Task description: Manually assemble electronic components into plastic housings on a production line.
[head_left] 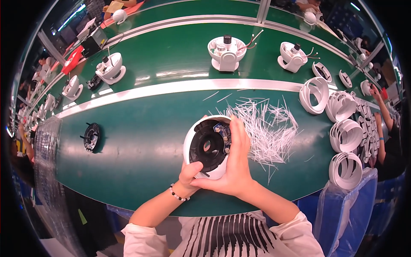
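The fingers of the left hand (189, 174) and right hand (236, 169) grip a smooth, rounded white housing (218, 171) above the glossy green worktop (128, 171). Inside sits a black disc (199, 147) with a round hole; thin white strips (270, 139) lie heaped nearby.

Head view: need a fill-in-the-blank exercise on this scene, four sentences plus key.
1. The left hand and right hand hold a round housing whose outer shell is ____.
2. A beaded bracelet circles the ____ wrist.
3. The pile of thin white strips lies to the ____ of the housing.
4. The loose black round part lies on a worktable coloured ____.

Missing words: white; left; right; green.
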A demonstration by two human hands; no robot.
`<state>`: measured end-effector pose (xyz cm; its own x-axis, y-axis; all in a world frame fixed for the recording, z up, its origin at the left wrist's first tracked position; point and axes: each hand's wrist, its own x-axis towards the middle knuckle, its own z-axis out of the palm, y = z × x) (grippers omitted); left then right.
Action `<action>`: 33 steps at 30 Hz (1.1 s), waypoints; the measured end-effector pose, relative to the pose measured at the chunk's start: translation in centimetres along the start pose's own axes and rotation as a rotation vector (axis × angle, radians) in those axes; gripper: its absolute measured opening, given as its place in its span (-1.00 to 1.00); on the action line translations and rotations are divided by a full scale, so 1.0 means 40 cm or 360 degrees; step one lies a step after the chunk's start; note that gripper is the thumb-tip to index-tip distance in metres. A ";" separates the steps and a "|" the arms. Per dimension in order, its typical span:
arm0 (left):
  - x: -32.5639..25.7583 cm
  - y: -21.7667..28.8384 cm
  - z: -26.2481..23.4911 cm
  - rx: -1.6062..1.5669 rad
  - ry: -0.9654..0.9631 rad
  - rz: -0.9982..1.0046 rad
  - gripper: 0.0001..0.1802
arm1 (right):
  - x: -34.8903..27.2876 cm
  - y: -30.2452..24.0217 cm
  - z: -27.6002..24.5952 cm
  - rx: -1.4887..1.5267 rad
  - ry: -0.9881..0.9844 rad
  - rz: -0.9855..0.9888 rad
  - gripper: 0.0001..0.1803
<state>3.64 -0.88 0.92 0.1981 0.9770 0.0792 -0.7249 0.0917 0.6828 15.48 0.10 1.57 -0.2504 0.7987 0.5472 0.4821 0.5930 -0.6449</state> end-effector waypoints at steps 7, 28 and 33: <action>0.009 0.023 0.011 0.0201 -0.0065 -0.0071 -0.10 | -0.010 0.008 0.022 -0.0177 0.0134 -0.0115 0.20; 0.076 0.064 -0.121 0.0233 0.0257 -0.0833 -0.39 | 0.016 0.088 -0.047 0.0173 0.0077 -0.0478 -0.50; 0.073 0.068 -0.128 0.0154 0.0134 -0.1043 -0.36 | 0.015 0.088 -0.046 0.0273 0.0136 -0.0460 -0.51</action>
<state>-1.13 3.20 -0.73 0.5224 0.7370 -0.4289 -0.4088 0.6578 0.6326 18.56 2.49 0.61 -0.2816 0.5879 0.7584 0.2517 0.8079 -0.5329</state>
